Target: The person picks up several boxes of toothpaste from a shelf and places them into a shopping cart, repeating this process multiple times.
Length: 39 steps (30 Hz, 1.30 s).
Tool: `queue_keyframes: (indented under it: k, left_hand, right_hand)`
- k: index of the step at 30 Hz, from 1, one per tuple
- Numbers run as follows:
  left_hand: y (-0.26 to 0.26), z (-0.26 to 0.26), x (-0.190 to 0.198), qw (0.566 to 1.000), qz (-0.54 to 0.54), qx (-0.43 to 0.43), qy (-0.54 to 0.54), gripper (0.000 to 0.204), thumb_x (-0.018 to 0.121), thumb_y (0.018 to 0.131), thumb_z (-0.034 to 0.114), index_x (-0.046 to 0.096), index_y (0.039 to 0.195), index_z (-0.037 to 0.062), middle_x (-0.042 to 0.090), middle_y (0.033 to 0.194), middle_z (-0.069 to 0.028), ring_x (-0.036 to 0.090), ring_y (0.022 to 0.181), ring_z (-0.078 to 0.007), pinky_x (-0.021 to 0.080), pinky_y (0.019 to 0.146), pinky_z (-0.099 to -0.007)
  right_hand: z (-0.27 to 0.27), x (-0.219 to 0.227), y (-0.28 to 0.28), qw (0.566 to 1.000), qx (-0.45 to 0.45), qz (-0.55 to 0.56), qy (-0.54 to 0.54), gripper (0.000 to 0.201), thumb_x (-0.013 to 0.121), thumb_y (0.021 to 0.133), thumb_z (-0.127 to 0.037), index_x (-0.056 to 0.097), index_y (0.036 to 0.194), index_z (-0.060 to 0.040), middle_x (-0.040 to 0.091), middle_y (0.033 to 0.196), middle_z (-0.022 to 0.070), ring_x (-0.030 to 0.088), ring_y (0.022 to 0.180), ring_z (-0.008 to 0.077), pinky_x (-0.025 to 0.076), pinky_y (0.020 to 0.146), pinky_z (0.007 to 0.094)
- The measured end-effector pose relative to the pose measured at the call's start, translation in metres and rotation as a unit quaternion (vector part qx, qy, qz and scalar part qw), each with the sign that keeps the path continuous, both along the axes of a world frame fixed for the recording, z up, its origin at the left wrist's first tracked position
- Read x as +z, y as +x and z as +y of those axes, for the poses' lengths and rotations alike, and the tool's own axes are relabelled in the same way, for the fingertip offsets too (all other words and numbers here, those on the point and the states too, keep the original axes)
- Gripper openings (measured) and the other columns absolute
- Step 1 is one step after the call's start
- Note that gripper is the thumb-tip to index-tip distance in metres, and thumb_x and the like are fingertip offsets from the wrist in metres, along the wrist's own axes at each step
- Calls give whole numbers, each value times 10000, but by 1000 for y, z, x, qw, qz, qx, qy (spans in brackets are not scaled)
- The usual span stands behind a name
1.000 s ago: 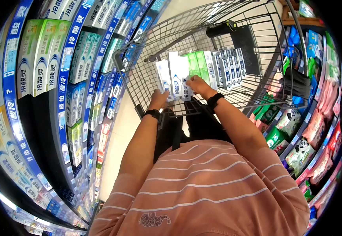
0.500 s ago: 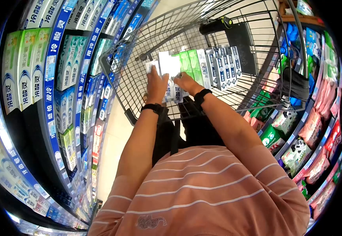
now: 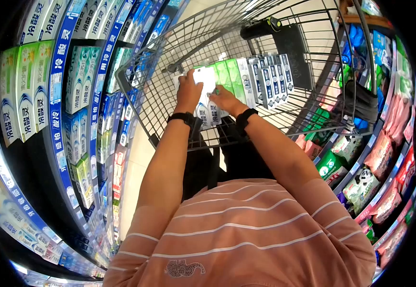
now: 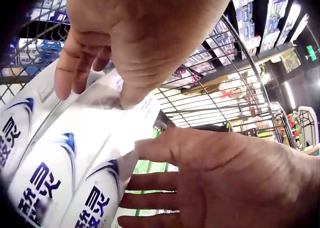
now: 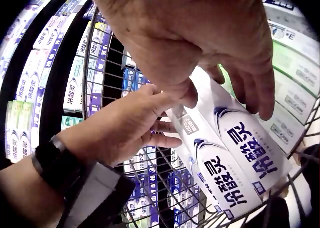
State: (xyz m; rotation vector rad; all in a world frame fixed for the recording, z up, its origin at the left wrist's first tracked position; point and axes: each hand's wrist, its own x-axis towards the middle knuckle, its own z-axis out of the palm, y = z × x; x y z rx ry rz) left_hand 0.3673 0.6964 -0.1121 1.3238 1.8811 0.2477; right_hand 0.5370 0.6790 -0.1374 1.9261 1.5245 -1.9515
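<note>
Several white toothpaste boxes [image 3: 211, 115] stand side by side in the wire shopping cart [image 3: 156, 95], with blue lettering on their faces. My left hand [image 3: 189, 93] reaches over the upper part of the leftmost boxes. In the left wrist view its fingers [image 4: 67, 70] lie on one side and its thumb is over the middle box. My right hand [image 3: 227, 101] holds the right side of this group, its thumb at the box top and its fingers [image 5: 262, 98] along the side. Green toothpaste boxes [image 3: 229, 76] stand just right of it.
Dark-blue and white boxes [image 3: 276, 81] stand farther right in the cart, near its black panel [image 3: 295, 57]. Shelves of toothpaste [image 3: 26, 91] line the left. Bagged goods [image 3: 361, 189] fill the shelves on the right. A dark bar [image 3: 260, 28] crosses the cart's far side.
My left hand has moved from the near left side of the white boxes up over their upper part. The right hand stays at their right side. The head view has shifted slightly.
</note>
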Motion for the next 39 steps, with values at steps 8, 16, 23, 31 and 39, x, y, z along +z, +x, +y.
queue_keyframes:
  k: [8, 16, 23, 31, 39]
  left_hand:
    - [10, -34, 4, 990, -21, 94, -99, 978, 684, 799, 538, 280, 1437, -84, 432, 1353, -349, 530, 1195, -488, 484, 965, -485]
    - [26, -43, 14, 985, 19, 149, -81, 1071, 814, 707, 500, 264, 1427, -72, 500, 1297, -327, 583, 1140, -441, 509, 935, -452]
    - [-17, -60, 43, 986, 29, 160, -46, 1091, 811, 728, 476, 215, 1478, -45, 479, 1363, -294, 573, 1178, -429, 517, 929, -452]
    - [-66, -74, 43, 975, 120, 149, -117, 1005, 750, 797, 403, 180, 1480, -63, 460, 1353, -317, 552, 1190, -429, 501, 953, -464]
    - [-71, -100, 24, 990, 60, 89, -93, 709, 670, 844, 326, 395, 1381, -46, 521, 1253, -316, 548, 1151, -445, 486, 954, -485]
  right_hand:
    - [5, 15, -5, 989, -68, 36, -124, 744, 579, 914, -332, 308, 1470, 80, 543, 1329, 273, 593, 1145, 334, 521, 895, 382]
    - [13, 51, -10, 979, -73, 69, -175, 621, 548, 929, -272, 372, 1479, -42, 605, 1166, 139, 593, 980, 236, 542, 775, 386]
    - [-10, 51, -51, 989, -45, 113, -83, 641, 595, 901, -263, 405, 1428, 48, 650, 1054, 195, 635, 769, 231, 529, 608, 340]
    - [-11, 33, -102, 971, 98, 171, -136, 391, 575, 957, -255, 554, 1261, -11, 441, 1342, 213, 535, 1154, 289, 548, 838, 315]
    - [-28, -12, -63, 817, 427, 170, 347, 217, 600, 866, -86, 614, 1069, -9, 561, 1136, 170, 575, 1031, 296, 544, 854, 393]
